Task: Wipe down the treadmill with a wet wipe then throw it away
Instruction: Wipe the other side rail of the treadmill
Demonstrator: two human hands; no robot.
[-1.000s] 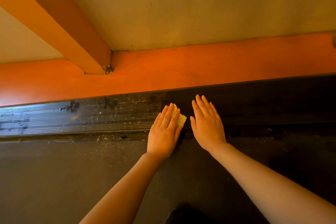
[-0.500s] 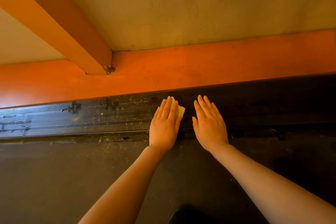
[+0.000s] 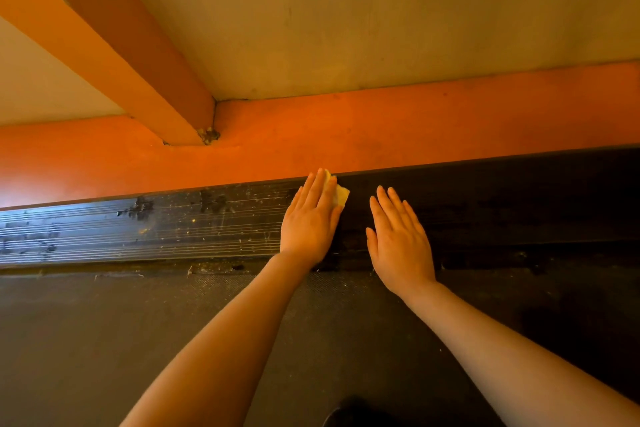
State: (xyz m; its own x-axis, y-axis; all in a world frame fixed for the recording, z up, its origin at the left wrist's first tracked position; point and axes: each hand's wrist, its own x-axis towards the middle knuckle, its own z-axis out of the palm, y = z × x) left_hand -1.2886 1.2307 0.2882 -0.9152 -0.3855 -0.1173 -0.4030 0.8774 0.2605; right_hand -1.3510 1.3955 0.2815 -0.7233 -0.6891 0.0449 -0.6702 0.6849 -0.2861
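My left hand (image 3: pixel 311 218) lies flat with straight fingers on the treadmill's black ribbed side rail (image 3: pixel 173 222), pressing a folded yellowish wet wipe (image 3: pixel 341 196) whose corner shows past the fingertips, close to the rail's far edge. To the left of the hand the rail is dusty and speckled; to the right it looks dark and wet. My right hand (image 3: pixel 398 243) rests flat and open on the dark part of the rail, a short gap to the right, holding nothing. The dark treadmill belt (image 3: pixel 138 340) runs under both forearms.
An orange frame bar (image 3: pixel 415 125) borders the rail on its far side, and an orange upright post (image 3: pixel 121 45) joins it at the upper left. Beige floor (image 3: pixel 381 10) lies beyond. A dark shape (image 3: pixel 356 414) shows at the bottom edge.
My left hand has slid the wipe forward across the rail toward the orange frame. My right hand has stayed where it was.
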